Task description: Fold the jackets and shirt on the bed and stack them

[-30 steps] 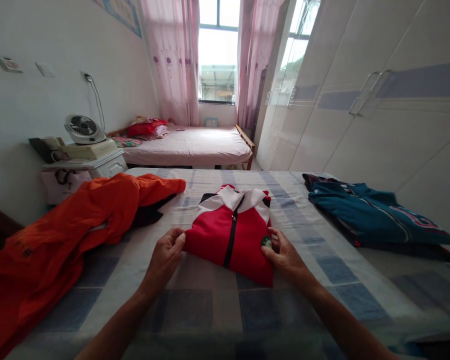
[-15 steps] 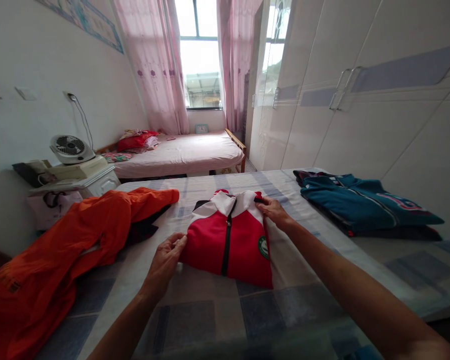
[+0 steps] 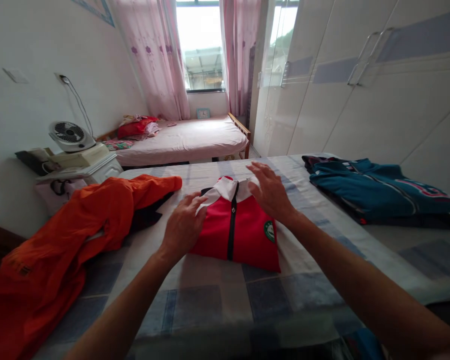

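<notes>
Red, white and black, the zip-front jacket [image 3: 243, 230] lies folded on the checked sheet [image 3: 195, 305], at the dial's centre. The left hand [image 3: 185, 220] has dropped its pinch on the side edge and sits at ten o'clock, fingers loosely spread; the right hand [image 3: 269, 192], at one o'clock, is spread too. Whether either presses the cloth, I can't tell. Ungripped, the fold seems to hold by itself.

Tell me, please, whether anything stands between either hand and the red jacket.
Nothing visible does: the left hand and right hand are at the red jacket; the orange garment and teal jacket lie to either side.
</notes>
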Demonstrator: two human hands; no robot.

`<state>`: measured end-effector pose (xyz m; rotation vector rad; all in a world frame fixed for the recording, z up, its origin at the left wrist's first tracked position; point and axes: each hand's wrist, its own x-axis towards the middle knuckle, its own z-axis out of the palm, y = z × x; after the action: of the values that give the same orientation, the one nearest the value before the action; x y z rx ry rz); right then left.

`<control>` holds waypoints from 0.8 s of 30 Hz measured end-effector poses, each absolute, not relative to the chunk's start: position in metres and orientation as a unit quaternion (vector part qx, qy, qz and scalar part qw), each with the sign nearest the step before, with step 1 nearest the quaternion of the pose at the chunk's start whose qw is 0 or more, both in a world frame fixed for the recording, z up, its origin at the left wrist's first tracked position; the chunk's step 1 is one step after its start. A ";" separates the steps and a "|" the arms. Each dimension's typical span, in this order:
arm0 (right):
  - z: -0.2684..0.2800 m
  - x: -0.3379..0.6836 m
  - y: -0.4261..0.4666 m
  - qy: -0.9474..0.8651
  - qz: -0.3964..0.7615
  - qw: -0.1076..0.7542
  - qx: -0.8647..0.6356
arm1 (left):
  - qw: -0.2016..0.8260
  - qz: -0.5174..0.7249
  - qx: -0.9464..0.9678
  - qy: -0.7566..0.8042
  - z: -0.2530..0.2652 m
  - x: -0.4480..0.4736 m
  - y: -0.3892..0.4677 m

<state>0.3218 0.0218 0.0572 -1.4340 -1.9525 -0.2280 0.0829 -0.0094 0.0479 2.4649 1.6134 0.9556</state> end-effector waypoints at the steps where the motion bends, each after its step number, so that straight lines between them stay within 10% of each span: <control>1: 0.056 0.313 0.021 -0.779 -0.094 0.320 -0.531 | 0.028 0.289 0.814 0.503 0.045 0.090 -0.004; 7: -0.004 0.300 0.035 -0.801 -0.017 0.184 -0.570 | 0.114 0.185 0.819 0.531 -0.007 0.103 0.019; 24: -0.007 0.305 0.035 -0.800 -0.009 0.201 -0.566 | 0.119 0.229 0.801 0.541 -0.012 0.096 0.017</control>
<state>0.3049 0.0354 -0.0071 -1.5798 -2.2338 -0.0258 0.0964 0.0172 -0.0116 2.3420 1.5813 0.6689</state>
